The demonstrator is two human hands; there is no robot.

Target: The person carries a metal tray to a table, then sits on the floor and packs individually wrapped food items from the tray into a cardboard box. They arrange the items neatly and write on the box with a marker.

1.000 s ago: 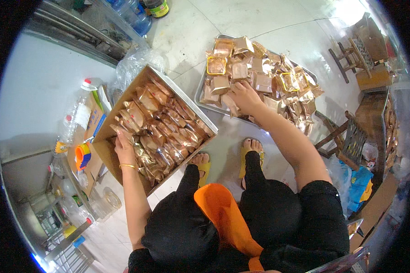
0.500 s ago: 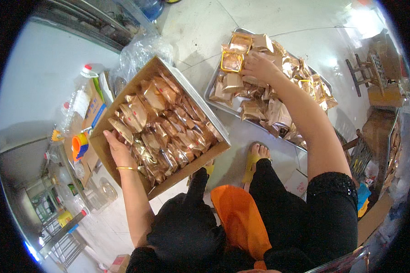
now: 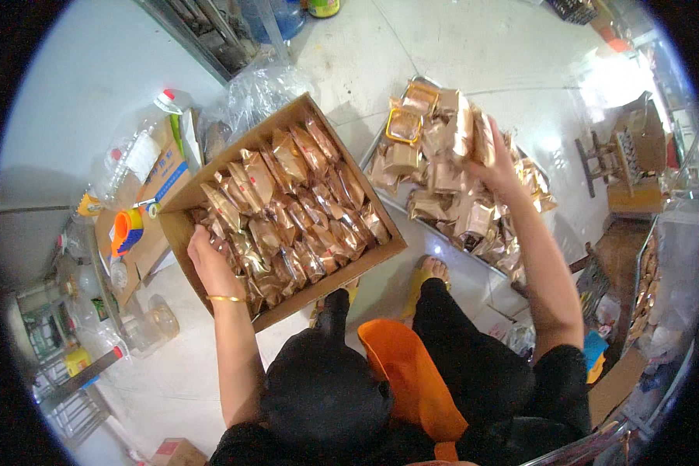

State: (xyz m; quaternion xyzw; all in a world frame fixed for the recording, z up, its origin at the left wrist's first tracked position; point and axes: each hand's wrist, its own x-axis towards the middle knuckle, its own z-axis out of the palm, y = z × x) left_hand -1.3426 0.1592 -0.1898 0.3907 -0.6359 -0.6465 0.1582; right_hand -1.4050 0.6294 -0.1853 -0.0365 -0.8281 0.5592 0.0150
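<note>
On the left, an open cardboard box (image 3: 283, 317) holds rows of shiny gold-wrapped packets (image 3: 291, 213), mostly standing on edge. Inside its left side is my left hand (image 3: 211, 255), a gold bangle on the wrist; its fingers are bent against the packets, with their tips partly hidden. To the right, a metal tray (image 3: 387, 200) lies on the floor under a loose heap of similar packets (image 3: 443, 177). Over that heap my right hand (image 3: 497, 167) grips upright gold packets (image 3: 474, 136), slightly blurred; I cannot tell exactly how many.
Near my feet is pale tiled floor (image 3: 365, 46). Crumpled clear plastic (image 3: 260, 93) lies behind the box. Left of it are flattened cardboard and tape rolls (image 3: 126, 231). A small wooden stool (image 3: 613, 159) stands at right. An orange cloth (image 3: 408, 380) hangs before my legs.
My right hand has lifted gold packets from the heap and drawn back to the right. My left hand stays at the box's left side. The view has shifted slightly.
</note>
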